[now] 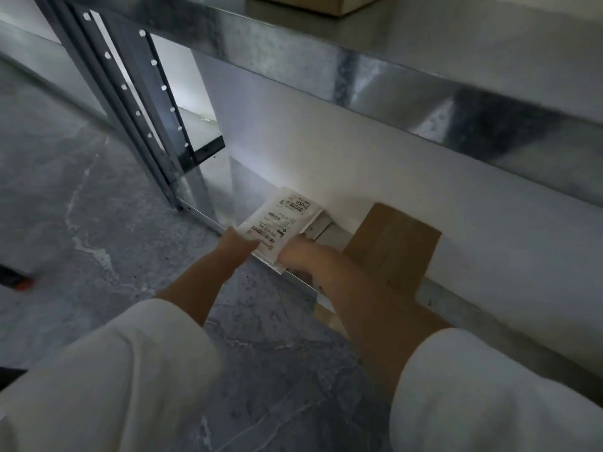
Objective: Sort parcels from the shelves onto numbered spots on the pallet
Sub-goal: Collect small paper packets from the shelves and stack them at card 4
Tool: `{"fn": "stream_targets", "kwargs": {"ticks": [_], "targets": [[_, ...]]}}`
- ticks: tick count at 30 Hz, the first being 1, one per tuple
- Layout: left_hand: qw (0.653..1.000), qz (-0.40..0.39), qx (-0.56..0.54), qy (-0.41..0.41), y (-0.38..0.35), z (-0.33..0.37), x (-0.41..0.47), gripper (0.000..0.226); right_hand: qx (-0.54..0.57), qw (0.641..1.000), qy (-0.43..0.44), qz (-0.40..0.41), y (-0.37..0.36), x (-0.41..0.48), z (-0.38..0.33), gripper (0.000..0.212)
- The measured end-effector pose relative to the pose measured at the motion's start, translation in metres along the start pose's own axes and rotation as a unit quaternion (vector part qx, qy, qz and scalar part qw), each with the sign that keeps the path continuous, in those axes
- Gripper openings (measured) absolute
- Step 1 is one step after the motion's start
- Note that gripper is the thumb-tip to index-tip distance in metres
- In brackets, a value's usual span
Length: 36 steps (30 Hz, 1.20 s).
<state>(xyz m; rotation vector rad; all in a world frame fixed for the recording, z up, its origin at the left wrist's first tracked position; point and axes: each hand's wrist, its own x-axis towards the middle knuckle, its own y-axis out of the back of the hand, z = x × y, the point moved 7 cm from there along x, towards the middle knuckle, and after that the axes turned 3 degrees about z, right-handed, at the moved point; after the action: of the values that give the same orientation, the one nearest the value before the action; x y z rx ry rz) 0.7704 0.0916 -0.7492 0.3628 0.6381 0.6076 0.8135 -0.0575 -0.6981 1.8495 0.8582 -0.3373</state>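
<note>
A flat white parcel [283, 220] with a printed shipping label lies at the front edge of the lowest metal shelf [208, 220], partly over the edge. My left hand [239, 244] grips its near left corner. My right hand [305, 259] grips its near right edge, fingers curled under it. Both arms wear cream sleeves. No pallet is in view.
A brown cardboard box [393, 246] stands on the same shelf just right of my right hand. The shelf above [375, 76] overhangs closely and carries another cardboard box [313, 3]. The rack's grey upright [130, 102] stands at left, over grey marbled floor [81, 197].
</note>
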Motion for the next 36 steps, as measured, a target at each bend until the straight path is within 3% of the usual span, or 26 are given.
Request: {"fn": "stream_targets", "kwargs": {"ticks": [2, 6, 10, 16, 23, 29, 33, 36], "targets": [[0.999, 0.023, -0.023, 0.009, 0.007, 0.009, -0.012, 0.041, 0.010, 1.000, 0.000, -0.014, -0.002, 0.000, 0.000, 0.049], [0.996, 0.090, -0.004, -0.023, 0.013, 0.012, -0.016, 0.034, 0.094, 0.994, -0.011, -0.047, 0.002, 0.003, 0.002, 0.040], [0.991, 0.131, -0.015, 0.006, 0.022, -0.003, -0.019, 0.028, 0.164, 0.982, -0.076, -0.047, 0.009, 0.002, 0.013, 0.034], [0.993, -0.005, -0.084, 0.079, 0.015, -0.014, -0.037, 0.025, 0.152, 0.984, -0.061, -0.067, 0.002, 0.009, 0.014, 0.023], [0.985, 0.029, -0.139, 0.097, 0.036, -0.038, -0.043, 0.037, 0.091, 0.994, 0.007, -0.061, 0.004, 0.007, -0.007, 0.033], [0.948, 0.040, -0.293, 0.117, 0.014, -0.086, -0.086, 0.018, -0.003, 0.995, 0.103, 0.017, 0.009, -0.020, -0.033, 0.028], [0.919, 0.052, -0.354, 0.164, 0.013, -0.092, -0.121, 0.026, 0.130, 0.986, 0.093, 0.037, 0.010, -0.037, -0.040, 0.006], [0.916, 0.123, -0.328, 0.193, 0.039, -0.089, -0.144, 0.032, 0.231, 0.971, 0.037, 0.057, -0.009, -0.057, -0.015, 0.015]]}}
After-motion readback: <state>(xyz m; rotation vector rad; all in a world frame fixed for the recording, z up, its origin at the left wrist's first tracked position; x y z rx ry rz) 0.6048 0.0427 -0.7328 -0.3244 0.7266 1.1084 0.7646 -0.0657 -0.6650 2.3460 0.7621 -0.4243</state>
